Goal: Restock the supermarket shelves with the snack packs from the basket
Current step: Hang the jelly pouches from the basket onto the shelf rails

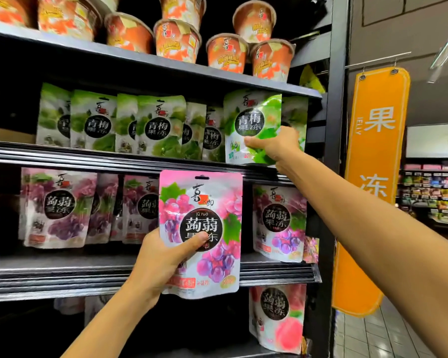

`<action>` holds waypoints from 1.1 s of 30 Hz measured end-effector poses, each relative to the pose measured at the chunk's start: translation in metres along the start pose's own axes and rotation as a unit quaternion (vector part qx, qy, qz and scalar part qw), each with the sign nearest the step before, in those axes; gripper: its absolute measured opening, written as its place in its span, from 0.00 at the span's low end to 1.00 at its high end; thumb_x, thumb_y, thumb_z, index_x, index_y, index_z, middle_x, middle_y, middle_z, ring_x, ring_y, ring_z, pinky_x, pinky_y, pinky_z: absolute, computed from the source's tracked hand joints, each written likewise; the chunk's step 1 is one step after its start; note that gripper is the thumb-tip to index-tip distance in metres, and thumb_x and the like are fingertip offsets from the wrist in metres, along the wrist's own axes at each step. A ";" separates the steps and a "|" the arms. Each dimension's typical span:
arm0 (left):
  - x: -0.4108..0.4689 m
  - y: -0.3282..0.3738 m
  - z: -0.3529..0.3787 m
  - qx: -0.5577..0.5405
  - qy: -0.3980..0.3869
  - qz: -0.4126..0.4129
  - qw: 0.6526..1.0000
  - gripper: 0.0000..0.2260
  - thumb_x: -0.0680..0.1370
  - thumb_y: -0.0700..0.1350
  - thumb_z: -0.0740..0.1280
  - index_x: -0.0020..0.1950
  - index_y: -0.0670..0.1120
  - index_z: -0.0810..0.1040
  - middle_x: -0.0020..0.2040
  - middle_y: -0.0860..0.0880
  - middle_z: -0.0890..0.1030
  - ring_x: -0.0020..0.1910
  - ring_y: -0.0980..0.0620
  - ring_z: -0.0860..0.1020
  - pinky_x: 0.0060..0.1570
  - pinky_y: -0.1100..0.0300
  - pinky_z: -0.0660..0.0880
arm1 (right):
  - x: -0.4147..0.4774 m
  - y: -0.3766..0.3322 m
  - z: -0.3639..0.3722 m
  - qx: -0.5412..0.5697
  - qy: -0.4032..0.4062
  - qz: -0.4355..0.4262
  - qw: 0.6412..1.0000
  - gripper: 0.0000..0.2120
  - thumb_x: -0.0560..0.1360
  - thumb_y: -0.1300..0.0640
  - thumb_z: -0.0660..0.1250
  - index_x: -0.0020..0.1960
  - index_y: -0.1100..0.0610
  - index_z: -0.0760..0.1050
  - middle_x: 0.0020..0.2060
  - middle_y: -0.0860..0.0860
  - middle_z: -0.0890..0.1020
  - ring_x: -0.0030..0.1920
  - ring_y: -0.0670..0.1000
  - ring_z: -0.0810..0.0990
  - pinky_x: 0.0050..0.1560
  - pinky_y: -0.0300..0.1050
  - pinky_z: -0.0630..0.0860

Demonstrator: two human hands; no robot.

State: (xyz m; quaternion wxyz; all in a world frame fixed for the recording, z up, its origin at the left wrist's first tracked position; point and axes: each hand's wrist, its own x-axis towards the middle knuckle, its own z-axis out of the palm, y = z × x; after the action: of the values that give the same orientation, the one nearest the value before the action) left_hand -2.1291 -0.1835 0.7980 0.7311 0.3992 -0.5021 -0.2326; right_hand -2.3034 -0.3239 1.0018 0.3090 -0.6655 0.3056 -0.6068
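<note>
Pouch of grape jelly [204,202] gripped in left hand [155,264], green pouch [252,117] pinched by right hand [274,146] at shelf [114,157]; both likely light, floppy, slick, best held low.

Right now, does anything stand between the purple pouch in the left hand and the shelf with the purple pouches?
Nothing visible does. The left hand holds the purple pouch in front of that shelf; the right hand holds a green pouch higher up. The spot behind it is hidden.
</note>
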 end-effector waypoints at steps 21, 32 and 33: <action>-0.002 -0.005 0.012 -0.004 -0.006 -0.003 1.000 0.20 0.57 0.51 0.79 0.46 0.48 0.84 0.43 0.45 0.87 0.41 0.46 0.86 0.33 0.61 0.80 | -0.012 0.024 -0.024 -0.234 0.082 -0.046 0.968 0.36 0.65 0.41 0.78 0.61 0.67 0.76 0.57 0.56 0.83 0.57 0.58 0.80 0.62 0.55 0.72; -0.003 -0.001 0.016 -0.019 -0.004 -0.020 1.000 0.17 0.57 0.51 0.78 0.44 0.50 0.85 0.43 0.46 0.87 0.40 0.48 0.86 0.32 0.62 0.79 | -0.028 0.037 -0.021 -0.182 0.123 -0.114 0.969 0.27 0.69 0.48 0.77 0.62 0.58 0.72 0.52 0.50 0.78 0.58 0.54 0.77 0.60 0.50 0.73; -0.003 -0.001 0.017 -0.021 -0.003 -0.022 1.000 0.18 0.57 0.51 0.78 0.45 0.49 0.85 0.43 0.46 0.87 0.40 0.49 0.86 0.32 0.62 0.79 | -0.034 0.040 -0.022 -0.173 0.133 -0.146 0.965 0.25 0.70 0.50 0.77 0.61 0.57 0.72 0.50 0.49 0.76 0.57 0.53 0.76 0.58 0.47 0.73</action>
State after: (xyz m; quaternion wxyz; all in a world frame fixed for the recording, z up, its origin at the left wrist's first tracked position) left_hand -2.1457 -0.1880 0.7984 0.7324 0.3939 -0.4907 -0.2601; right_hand -2.3288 -0.3228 0.9507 0.0531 -0.6594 0.3439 -0.6664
